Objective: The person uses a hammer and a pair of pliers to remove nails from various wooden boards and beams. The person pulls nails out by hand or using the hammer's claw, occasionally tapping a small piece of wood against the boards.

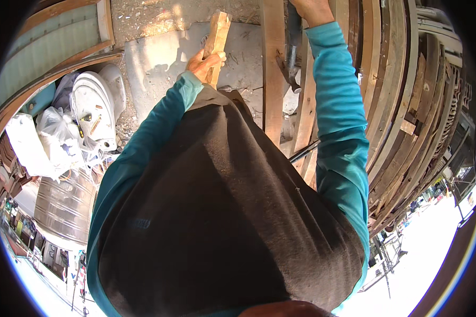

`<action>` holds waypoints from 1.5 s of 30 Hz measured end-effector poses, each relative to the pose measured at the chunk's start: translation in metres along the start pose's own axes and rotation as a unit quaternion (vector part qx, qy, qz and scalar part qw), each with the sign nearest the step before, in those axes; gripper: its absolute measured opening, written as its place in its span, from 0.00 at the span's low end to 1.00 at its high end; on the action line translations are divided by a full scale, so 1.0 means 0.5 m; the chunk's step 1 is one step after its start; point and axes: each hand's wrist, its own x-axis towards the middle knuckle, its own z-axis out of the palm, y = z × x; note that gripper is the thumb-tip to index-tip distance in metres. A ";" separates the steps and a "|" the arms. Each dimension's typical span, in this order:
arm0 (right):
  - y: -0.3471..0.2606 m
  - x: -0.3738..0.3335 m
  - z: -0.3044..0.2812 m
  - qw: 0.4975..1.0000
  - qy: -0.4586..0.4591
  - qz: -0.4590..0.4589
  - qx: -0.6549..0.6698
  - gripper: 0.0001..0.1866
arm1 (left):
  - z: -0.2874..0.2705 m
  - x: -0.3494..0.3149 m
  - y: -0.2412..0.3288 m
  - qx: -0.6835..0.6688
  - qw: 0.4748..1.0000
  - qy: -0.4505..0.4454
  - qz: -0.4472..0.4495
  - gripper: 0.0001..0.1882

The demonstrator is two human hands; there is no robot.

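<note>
Plainly, left hand (200, 67) grips wood block (218, 36); right hand (313, 11) near hammer (292, 55).

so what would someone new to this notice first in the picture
Probably the big dark brown garment filling the middle, flanked by turquoise sleeves. Next, the pale wooden piece held in the left fingers near the top, left of centre. Then the long wooden boards down the right side, which look bent.

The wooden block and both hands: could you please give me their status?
Left hand gripping wooden block. Right hand by hammer, grip out of frame. Long boards right of wooden block.
</note>
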 end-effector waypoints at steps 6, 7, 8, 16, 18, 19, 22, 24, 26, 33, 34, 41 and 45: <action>-0.054 -0.001 0.051 0.994 -0.005 -0.092 -0.062 0.23 | -0.025 0.099 0.079 0.048 0.996 0.016 0.073 0.36; -0.050 0.012 0.061 0.994 -0.012 -0.083 -0.067 0.23 | -0.008 0.129 0.108 0.114 0.992 0.019 0.048 0.37; -0.047 0.022 0.073 0.998 -0.025 -0.057 -0.001 0.24 | 0.020 0.156 0.150 0.183 0.983 0.018 0.024 0.38; 0.106 0.220 0.125 0.986 -0.010 -0.033 -0.166 0.20 | 0.161 0.267 0.251 0.034 0.998 -0.022 0.056 0.43; 0.135 0.247 0.167 0.990 -0.016 0.024 -0.136 0.19 | 0.156 0.293 0.219 0.014 0.998 -0.017 0.059 0.40; 0.162 0.254 0.195 0.995 -0.036 0.086 -0.025 0.22 | 0.160 0.310 0.191 -0.090 0.989 -0.049 0.104 0.38; 0.232 0.255 0.240 0.976 0.032 -0.055 -0.210 0.21 | 0.137 0.400 0.079 -0.167 0.980 -0.045 0.101 0.34; 0.159 0.228 0.169 0.990 -0.062 -0.003 -0.125 0.17 | 0.178 0.324 0.176 -0.006 0.995 -0.010 0.102 0.30; 0.082 0.177 0.088 0.997 -0.070 -0.001 -0.034 0.19 | 0.186 0.335 0.158 -0.012 0.994 -0.003 0.106 0.32; -0.006 0.001 -0.145 0.968 0.163 0.071 0.174 0.22 | 0.178 0.207 0.244 0.170 0.973 0.114 0.108 0.40; 0.001 -0.016 -0.171 0.958 0.204 0.073 0.190 0.22 | 0.166 0.205 0.273 0.212 0.956 0.135 0.154 0.40; 0.093 0.011 -0.266 0.911 0.218 0.136 0.321 0.20 | 0.206 0.217 0.375 0.424 0.861 -0.044 0.277 0.37; 0.155 0.007 -0.317 0.889 0.143 0.129 0.415 0.20 | 0.284 0.321 0.417 0.503 0.749 -0.159 0.402 0.36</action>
